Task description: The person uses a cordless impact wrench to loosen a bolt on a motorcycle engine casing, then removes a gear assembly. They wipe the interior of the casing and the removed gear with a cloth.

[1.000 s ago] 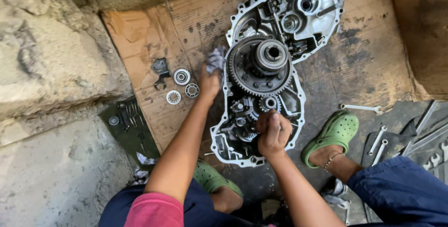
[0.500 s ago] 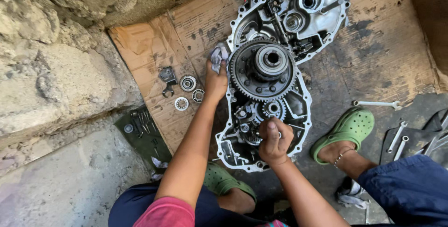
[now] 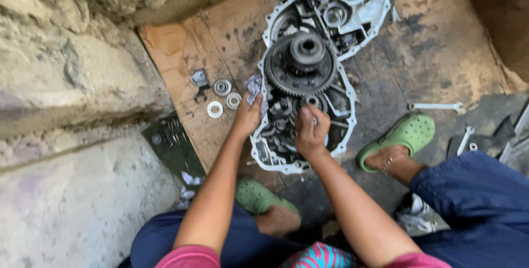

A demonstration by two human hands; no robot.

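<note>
**A:** Nearest the green clogs (image 3: 405, 135), the right hand (image 3: 311, 133) is seen curled narrow over the small gears at the near end of the gearbox casing (image 3: 308, 75); whether anything is pinched can't be told. The left hand (image 3: 248, 116) is pressed on the casing's left rim, a grey rag (image 3: 254, 87) held under the fingers.

**B:** Agreed. A slip could be expected there, since the parts look oily. Beyond both hands the big toothed gear (image 3: 300, 69) is seated mid-casing. Loose bearings (image 3: 223, 97) left of the casing could be knocked off the cardboard (image 3: 182, 53).
</note>
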